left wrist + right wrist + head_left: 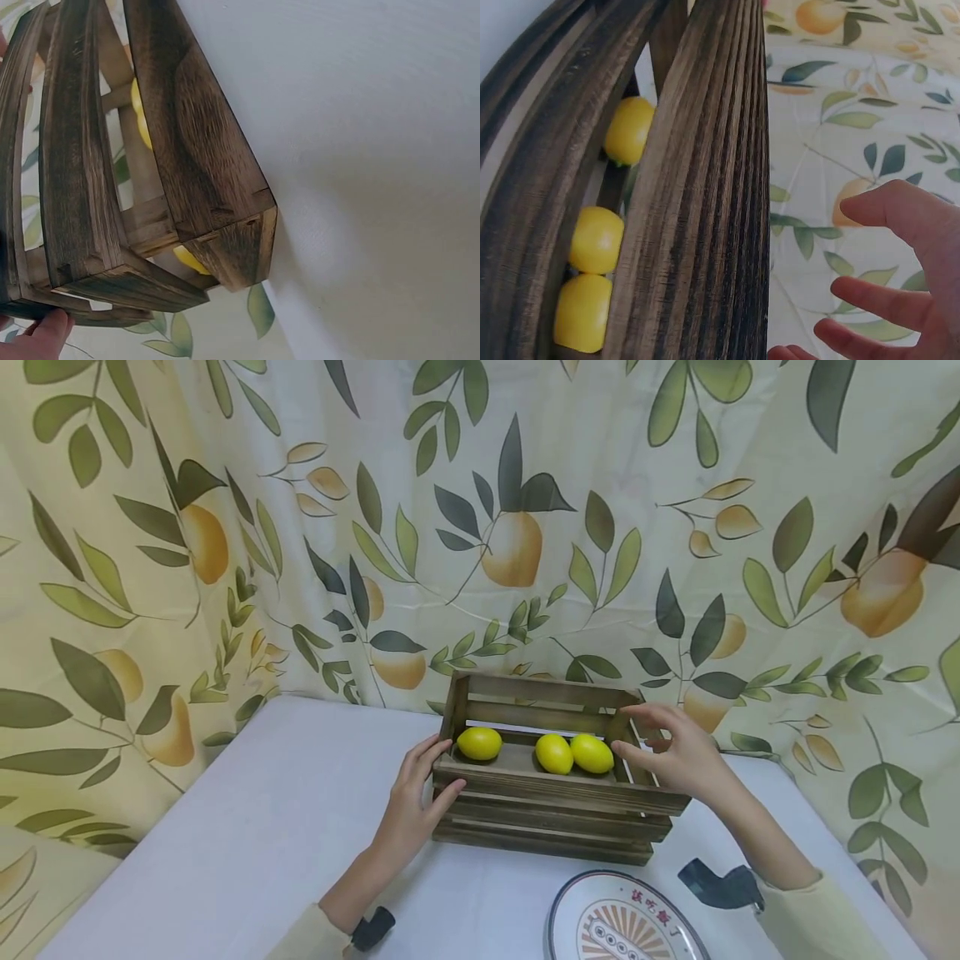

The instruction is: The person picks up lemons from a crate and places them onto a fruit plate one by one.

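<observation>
A dark wooden slatted crate (pixel 551 810) stands on the white table with three yellow lemons inside. One lemon (pixel 480 743) lies at the left end; a second lemon (pixel 554 753) and a third lemon (pixel 592 753) sit side by side toward the right. My left hand (pixel 411 797) grips the crate's left front corner, thumb on the front slat and fingers over the end. At the right end my right hand (pixel 678 750) is raised, its thumb and fingers spread apart with nothing between them. The right wrist view shows these fingers (pixel 885 304) beside the crate's upper slat.
A round white plate (pixel 630 922) with a red printed design lies in front of the crate, cut by the lower frame edge. Behind the table (pixel 300 777) hangs a curtain (pixel 525 635) patterned with fruit and leaves, close to the crate's back.
</observation>
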The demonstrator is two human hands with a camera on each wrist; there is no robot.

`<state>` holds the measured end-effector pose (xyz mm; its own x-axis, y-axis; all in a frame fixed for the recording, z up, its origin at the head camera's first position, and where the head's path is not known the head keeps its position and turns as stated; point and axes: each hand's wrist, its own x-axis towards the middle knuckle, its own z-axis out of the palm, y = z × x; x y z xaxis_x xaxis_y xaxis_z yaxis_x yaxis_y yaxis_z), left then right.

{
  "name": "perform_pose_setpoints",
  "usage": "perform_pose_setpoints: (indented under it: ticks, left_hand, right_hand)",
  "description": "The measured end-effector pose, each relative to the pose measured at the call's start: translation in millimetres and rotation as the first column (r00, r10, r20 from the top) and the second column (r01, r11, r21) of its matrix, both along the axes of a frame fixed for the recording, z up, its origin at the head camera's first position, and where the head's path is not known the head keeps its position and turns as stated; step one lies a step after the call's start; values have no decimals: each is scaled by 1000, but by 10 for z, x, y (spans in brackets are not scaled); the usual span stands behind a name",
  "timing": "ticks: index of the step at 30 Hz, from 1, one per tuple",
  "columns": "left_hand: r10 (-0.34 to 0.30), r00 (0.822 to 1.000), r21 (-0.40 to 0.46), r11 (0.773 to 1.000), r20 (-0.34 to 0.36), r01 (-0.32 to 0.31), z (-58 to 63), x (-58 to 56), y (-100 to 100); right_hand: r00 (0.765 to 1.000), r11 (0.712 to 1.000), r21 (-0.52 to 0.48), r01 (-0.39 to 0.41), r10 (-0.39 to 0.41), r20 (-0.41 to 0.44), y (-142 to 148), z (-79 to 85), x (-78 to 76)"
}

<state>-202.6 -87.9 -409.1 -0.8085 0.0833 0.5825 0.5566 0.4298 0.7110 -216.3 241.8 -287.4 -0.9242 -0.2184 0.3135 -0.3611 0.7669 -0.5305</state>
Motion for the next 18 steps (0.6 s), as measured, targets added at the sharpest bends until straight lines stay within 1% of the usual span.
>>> perform_pose_setpoints:
  ticks: [5,10,18]
  left_hand:
    - [-1,1000,-5,1000,-3,1,-1,-6,3]
    - [-2,1000,-7,1000,2,2,8,-7,6]
    - [11,1000,-30,999,14,-11,4,4,13]
  right_hand:
    - [999,999,27,-17,16,29,-38,53,-113]
    - [996,997,63,-52,47,75,-63,136,-219]
    - [981,990,65,-124,112,161,-118,245,-380]
